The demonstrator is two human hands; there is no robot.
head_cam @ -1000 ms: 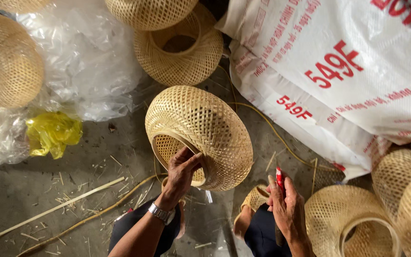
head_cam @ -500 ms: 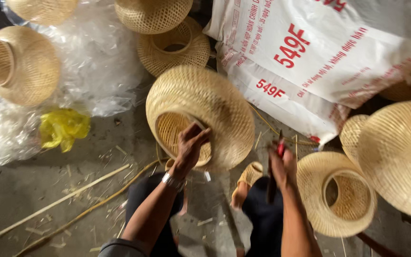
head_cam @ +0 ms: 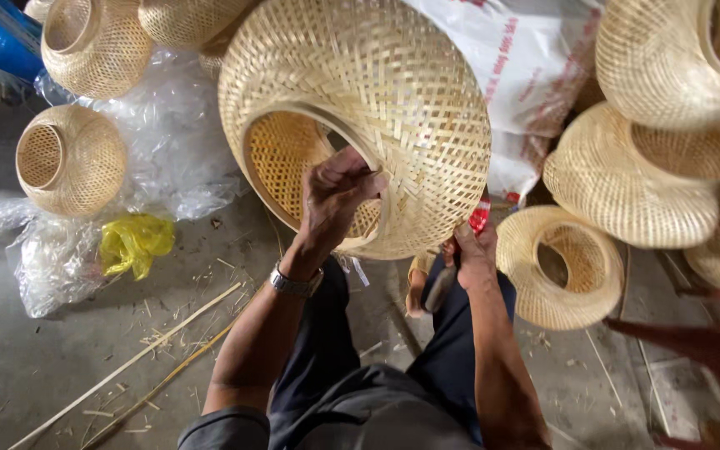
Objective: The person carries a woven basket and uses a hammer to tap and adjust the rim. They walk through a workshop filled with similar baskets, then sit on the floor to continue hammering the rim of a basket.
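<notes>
The big woven bamboo basket (head_cam: 377,100) fills the middle of my view, tipped on its side with its round mouth facing down toward me, held up above the concrete floor (head_cam: 60,367). Behind it lies a white printed sack (head_cam: 527,67), and to the left crinkled clear plastic sheeting (head_cam: 177,158) spreads over the floor. More baskets sit around me: a stack on the right (head_cam: 643,175), one lying by my right knee (head_cam: 560,267), a round one on the left (head_cam: 72,158). A long thin bamboo strip (head_cam: 127,367) lies across the floor among shavings, with a crumpled yellow bag (head_cam: 133,243) just beyond it. My left hand (head_cam: 335,196) reaches into the basket's mouth, fingers curled over the rim and pinching the weave there. My right hand (head_cam: 472,254) props the basket's lower edge while clenched around a red-handled tool (head_cam: 478,218), whose dark end pokes out below my palm. A metal watch (head_cam: 296,283) sits on my left wrist.
</notes>
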